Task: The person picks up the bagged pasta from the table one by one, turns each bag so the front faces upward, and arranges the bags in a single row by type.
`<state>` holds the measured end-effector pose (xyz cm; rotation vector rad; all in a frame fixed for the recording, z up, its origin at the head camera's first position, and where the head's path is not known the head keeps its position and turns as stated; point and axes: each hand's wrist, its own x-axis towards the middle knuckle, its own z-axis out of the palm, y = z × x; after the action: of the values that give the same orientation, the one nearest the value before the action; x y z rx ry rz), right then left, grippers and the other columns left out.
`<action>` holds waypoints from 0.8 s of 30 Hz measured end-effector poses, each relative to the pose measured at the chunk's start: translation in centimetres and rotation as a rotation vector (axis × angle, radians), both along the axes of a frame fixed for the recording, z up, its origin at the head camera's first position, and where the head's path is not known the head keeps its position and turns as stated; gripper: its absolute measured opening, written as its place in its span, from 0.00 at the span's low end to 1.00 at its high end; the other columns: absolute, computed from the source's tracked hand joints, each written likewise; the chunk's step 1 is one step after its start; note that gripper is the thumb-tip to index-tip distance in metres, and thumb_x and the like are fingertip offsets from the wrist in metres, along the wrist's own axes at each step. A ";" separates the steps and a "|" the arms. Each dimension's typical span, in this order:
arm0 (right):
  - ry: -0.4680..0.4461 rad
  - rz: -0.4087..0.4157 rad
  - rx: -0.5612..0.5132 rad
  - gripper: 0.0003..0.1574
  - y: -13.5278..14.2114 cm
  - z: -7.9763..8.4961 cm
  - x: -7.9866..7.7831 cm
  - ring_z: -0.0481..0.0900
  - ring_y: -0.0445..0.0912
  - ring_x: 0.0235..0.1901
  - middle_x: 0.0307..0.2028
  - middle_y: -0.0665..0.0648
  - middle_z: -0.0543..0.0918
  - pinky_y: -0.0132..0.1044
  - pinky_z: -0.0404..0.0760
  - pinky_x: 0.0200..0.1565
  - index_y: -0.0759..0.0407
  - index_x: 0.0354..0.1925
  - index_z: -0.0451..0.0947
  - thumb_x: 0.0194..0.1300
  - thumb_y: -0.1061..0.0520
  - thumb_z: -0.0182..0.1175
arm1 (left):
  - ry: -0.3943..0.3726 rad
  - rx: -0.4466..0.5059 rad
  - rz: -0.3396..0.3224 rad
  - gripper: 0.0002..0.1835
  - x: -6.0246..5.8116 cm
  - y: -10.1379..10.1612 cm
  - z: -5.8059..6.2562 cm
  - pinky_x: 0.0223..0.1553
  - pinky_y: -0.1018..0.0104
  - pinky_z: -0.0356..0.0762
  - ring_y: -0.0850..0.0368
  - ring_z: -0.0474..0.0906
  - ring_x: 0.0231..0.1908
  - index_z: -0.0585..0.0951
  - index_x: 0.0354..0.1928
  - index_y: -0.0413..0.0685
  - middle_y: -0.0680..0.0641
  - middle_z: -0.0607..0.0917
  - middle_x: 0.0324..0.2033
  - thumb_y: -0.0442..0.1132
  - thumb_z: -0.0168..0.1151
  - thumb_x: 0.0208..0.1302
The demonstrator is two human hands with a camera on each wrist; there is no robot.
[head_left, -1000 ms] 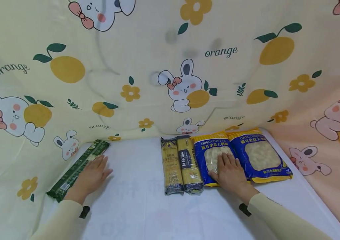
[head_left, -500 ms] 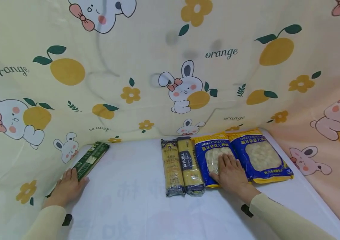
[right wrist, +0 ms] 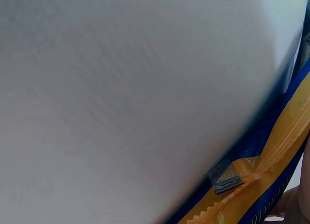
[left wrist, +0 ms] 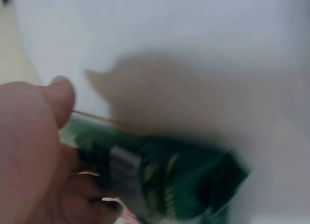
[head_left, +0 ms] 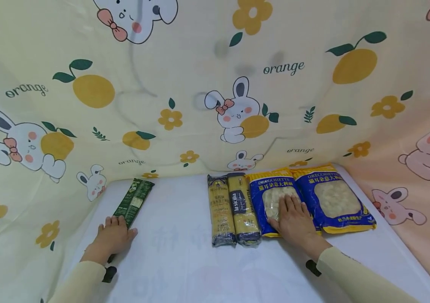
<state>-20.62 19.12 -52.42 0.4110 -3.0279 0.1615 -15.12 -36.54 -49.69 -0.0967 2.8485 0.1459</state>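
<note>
A long, flat green packet (head_left: 133,202) lies slanted on the left of the table, and my left hand (head_left: 112,237) grips its near half. In the left wrist view the thumb is on one side of the green packet (left wrist: 189,178) and the fingers curl round the other; its near end sticks out past the hand. My right hand (head_left: 294,221) rests with extended fingers on a blue and yellow bag of orecchiette (head_left: 269,189), over its clear window. The right wrist view shows mostly white tabletop, with the bag's yellow crimped edge (right wrist: 286,122) at lower right.
A second orecchiette bag (head_left: 334,200) lies to the right of the first. Left of them, side by side, are two long packs of spaghetti, one gold (head_left: 220,210) and one with a dark label (head_left: 243,210). A rabbit-and-orange patterned cloth (head_left: 184,126) hangs behind the white table (head_left: 173,261).
My left hand has slid down the green packet to its near half, and the packet's near end has swung right, away from the cloth. The right hand stays on the bag.
</note>
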 end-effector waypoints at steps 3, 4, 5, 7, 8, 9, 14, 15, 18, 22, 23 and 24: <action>0.005 0.001 -0.005 0.54 0.1 -0.2 0.1 0.56 0.74 0.77 0.77 0.78 0.61 0.73 0.55 0.75 0.76 0.77 0.58 0.77 0.34 0.57 | -0.035 -0.002 -0.035 0.40 0.2 2.0 0.5 0.70 0.18 0.50 0.13 0.46 0.74 0.61 0.73 0.17 0.14 0.57 0.73 0.52 0.49 0.83; 0.008 0.001 -0.005 0.54 0.1 -0.2 0.1 0.56 0.74 0.77 0.77 0.78 0.61 0.73 0.55 0.75 0.76 0.77 0.58 0.78 0.34 0.57 | -0.042 0.007 -0.050 0.38 0.3 2.6 0.6 0.70 0.19 0.50 0.13 0.46 0.75 0.61 0.73 0.18 0.15 0.57 0.73 0.51 0.49 0.83; 0.011 0.001 -0.007 0.54 0.1 -0.3 0.1 0.56 0.74 0.77 0.77 0.78 0.61 0.73 0.55 0.75 0.76 0.77 0.58 0.77 0.34 0.57 | -0.052 0.026 -0.064 0.37 0.5 3.2 0.6 0.71 0.20 0.49 0.15 0.46 0.76 0.61 0.74 0.20 0.16 0.56 0.74 0.50 0.49 0.83; 0.016 0.002 -0.010 0.54 0.2 -0.3 0.1 0.56 0.74 0.77 0.77 0.78 0.61 0.73 0.55 0.75 0.75 0.77 0.58 0.78 0.34 0.57 | -0.066 0.067 -0.097 0.36 1.0 4.5 0.8 0.72 0.22 0.50 0.17 0.48 0.76 0.61 0.75 0.21 0.17 0.55 0.75 0.48 0.48 0.84; 0.018 0.004 -0.010 0.54 0.2 -0.3 0.1 0.56 0.74 0.77 0.77 0.78 0.61 0.73 0.55 0.75 0.75 0.77 0.58 0.78 0.34 0.57 | -0.069 0.087 -0.113 0.35 1.3 5.3 0.9 0.73 0.23 0.51 0.18 0.49 0.77 0.61 0.76 0.23 0.17 0.56 0.76 0.48 0.49 0.84; 0.018 0.006 -0.011 0.54 0.2 -0.3 0.1 0.56 0.74 0.77 0.77 0.78 0.61 0.73 0.55 0.75 0.75 0.77 0.58 0.78 0.34 0.56 | -0.073 0.104 -0.128 0.35 1.7 6.1 0.9 0.74 0.24 0.51 0.20 0.50 0.77 0.61 0.76 0.24 0.18 0.56 0.76 0.47 0.49 0.84; -0.002 0.007 0.003 0.54 0.4 0.2 0.1 0.54 0.74 0.78 0.77 0.79 0.59 0.73 0.54 0.75 0.76 0.77 0.57 0.79 0.34 0.55 | -0.060 0.156 -0.205 0.30 3.8 10.9 1.1 0.75 0.30 0.57 0.26 0.58 0.77 0.67 0.76 0.30 0.22 0.62 0.75 0.45 0.50 0.84; -0.008 0.004 0.006 0.54 0.4 0.3 0.1 0.54 0.74 0.78 0.77 0.79 0.59 0.73 0.54 0.75 0.76 0.77 0.57 0.79 0.34 0.54 | -0.061 0.161 -0.224 0.29 4.2 11.9 1.2 0.75 0.31 0.59 0.27 0.59 0.77 0.68 0.76 0.31 0.22 0.63 0.75 0.45 0.51 0.84; -0.020 -0.003 0.008 0.54 0.6 0.4 0.1 0.53 0.74 0.78 0.78 0.79 0.58 0.73 0.53 0.75 0.76 0.78 0.56 0.79 0.34 0.54 | -0.038 0.153 -0.290 0.28 5.2 14.2 1.6 0.73 0.34 0.65 0.30 0.67 0.74 0.72 0.73 0.33 0.25 0.70 0.72 0.46 0.53 0.83; -0.039 -0.002 -0.003 0.54 0.5 0.3 0.0 0.52 0.74 0.79 0.78 0.78 0.57 0.73 0.52 0.76 0.76 0.78 0.55 0.79 0.34 0.54 | 0.107 0.088 -0.325 0.23 5.7 15.5 1.4 0.63 0.41 0.79 0.38 0.82 0.63 0.82 0.65 0.40 0.35 0.85 0.62 0.47 0.60 0.79; -0.044 -0.002 -0.004 0.55 0.4 0.2 0.0 0.51 0.74 0.79 0.78 0.78 0.57 0.72 0.52 0.76 0.76 0.78 0.55 0.79 0.34 0.54 | 0.150 0.077 -0.314 0.21 5.6 15.5 1.2 0.60 0.42 0.82 0.40 0.84 0.60 0.84 0.63 0.41 0.37 0.87 0.59 0.47 0.61 0.78; -0.050 -0.004 -0.003 0.55 0.3 0.2 0.0 0.51 0.73 0.79 0.78 0.78 0.56 0.72 0.51 0.76 0.75 0.79 0.54 0.79 0.34 0.53 | 0.192 0.072 -0.301 0.21 5.4 15.4 0.9 0.57 0.43 0.84 0.40 0.85 0.57 0.84 0.61 0.42 0.39 0.88 0.56 0.48 0.63 0.77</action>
<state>-20.67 19.44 -52.21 0.4074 -3.0767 0.1779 -9.72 -21.17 -48.79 0.3790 3.0002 0.2027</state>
